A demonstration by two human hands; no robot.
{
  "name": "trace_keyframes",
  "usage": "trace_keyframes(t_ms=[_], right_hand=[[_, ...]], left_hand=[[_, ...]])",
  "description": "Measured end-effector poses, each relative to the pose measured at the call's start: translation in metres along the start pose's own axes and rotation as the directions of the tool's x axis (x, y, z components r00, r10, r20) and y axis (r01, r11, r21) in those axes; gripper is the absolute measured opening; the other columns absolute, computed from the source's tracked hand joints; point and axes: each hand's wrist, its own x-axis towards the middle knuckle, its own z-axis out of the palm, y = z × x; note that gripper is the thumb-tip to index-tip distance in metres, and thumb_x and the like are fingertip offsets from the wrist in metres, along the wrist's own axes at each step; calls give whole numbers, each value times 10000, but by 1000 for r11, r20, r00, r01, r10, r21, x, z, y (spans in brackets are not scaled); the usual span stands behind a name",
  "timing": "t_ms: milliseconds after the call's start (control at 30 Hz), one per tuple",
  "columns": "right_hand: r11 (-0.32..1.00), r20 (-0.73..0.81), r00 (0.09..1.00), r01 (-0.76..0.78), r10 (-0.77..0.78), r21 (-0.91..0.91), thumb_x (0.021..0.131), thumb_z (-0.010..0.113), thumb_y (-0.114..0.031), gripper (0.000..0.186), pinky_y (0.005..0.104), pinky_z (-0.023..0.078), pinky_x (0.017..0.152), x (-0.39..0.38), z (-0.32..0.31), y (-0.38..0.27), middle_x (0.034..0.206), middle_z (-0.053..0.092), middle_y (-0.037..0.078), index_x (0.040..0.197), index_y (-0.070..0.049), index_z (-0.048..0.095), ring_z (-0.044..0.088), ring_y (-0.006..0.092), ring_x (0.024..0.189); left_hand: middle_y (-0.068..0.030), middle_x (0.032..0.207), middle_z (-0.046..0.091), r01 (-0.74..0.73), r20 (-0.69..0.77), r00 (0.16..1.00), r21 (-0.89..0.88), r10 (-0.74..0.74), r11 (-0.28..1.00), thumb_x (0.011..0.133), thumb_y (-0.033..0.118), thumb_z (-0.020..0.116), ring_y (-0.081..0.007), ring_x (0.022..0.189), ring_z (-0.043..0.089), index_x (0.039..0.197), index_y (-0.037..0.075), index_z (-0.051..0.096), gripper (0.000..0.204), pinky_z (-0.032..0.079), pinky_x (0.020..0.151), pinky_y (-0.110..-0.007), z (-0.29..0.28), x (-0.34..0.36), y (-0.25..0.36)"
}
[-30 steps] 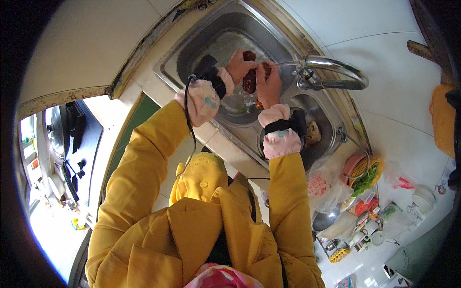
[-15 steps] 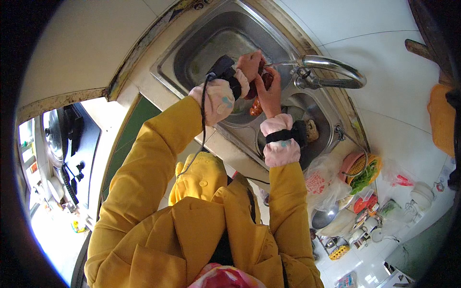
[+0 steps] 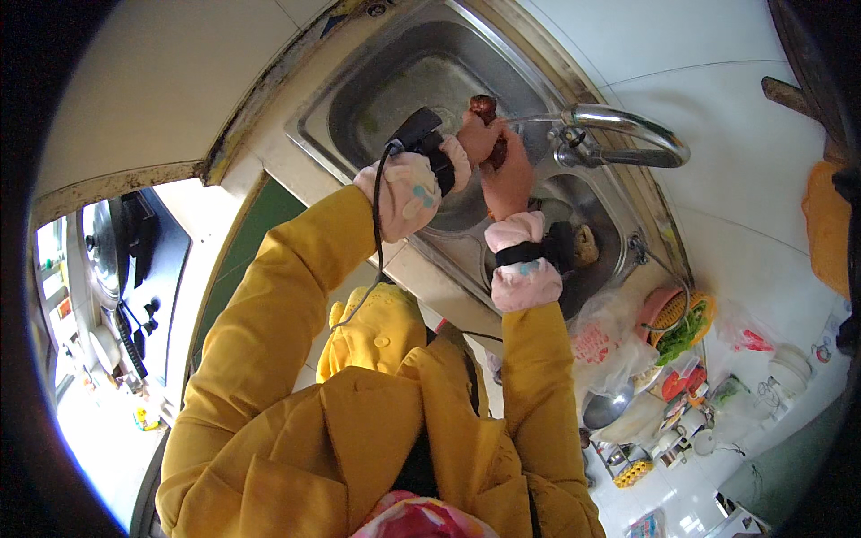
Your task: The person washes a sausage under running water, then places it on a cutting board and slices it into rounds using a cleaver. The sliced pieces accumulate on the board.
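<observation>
Over the divider of the steel double sink (image 3: pixel 309 143), both my hands are closed around a glossy reddish-brown sausage (image 3: pixel 482 108). One end of it sticks out beyond my left hand (image 3: pixel 477 137); a darker stretch shows between the hands. My right hand (image 3: pixel 509 184) wraps it lower down, pressed against the left, and covers the remainder. From the chrome faucet (image 3: pixel 623 121) at the right a thin stream of water reaches toward my hands. In the smaller right basin, behind my right wrist, lies a pale brown lumpy thing (image 3: pixel 585 247) whose kind I cannot make out.
Right of the sink stand a clear plastic bag (image 3: pixel 610 341), a basket of green leaves (image 3: pixel 686 332) and a grey metal bowl (image 3: pixel 608 408). An orange cutting board (image 3: pixel 823 224) leans at the far right. A stove with a pan (image 3: pixel 106 251) is at the left.
The sausage has turned in my hands: its end now pokes up past my left hand, and the orange-red part below is hidden. My right hand has closed further around it.
</observation>
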Motion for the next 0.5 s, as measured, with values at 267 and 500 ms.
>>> trace_keyframes(t_ms=[267,500], right_hand=[[880,148,961,-272,232,389,905,666,-173,345,344,506,722,3,-13,-2,982,678,113,1185,-6,551,649,193,804],[705,74,905,-376,419,601,964,576,-224,264,395,486,525,33,-3,12,709,603,124,1060,-9,456,588,215,550]], left_hand=[[-113,1052,659,492,531,840,-655,-113,574,985,204,554,-283,883,671,1069,19,573,205,584,762,-428,-47,20,-1],[-107,981,670,422,425,898,-762,-112,492,934,208,648,-225,786,656,996,53,625,169,580,688,-374,-55,-19,19]])
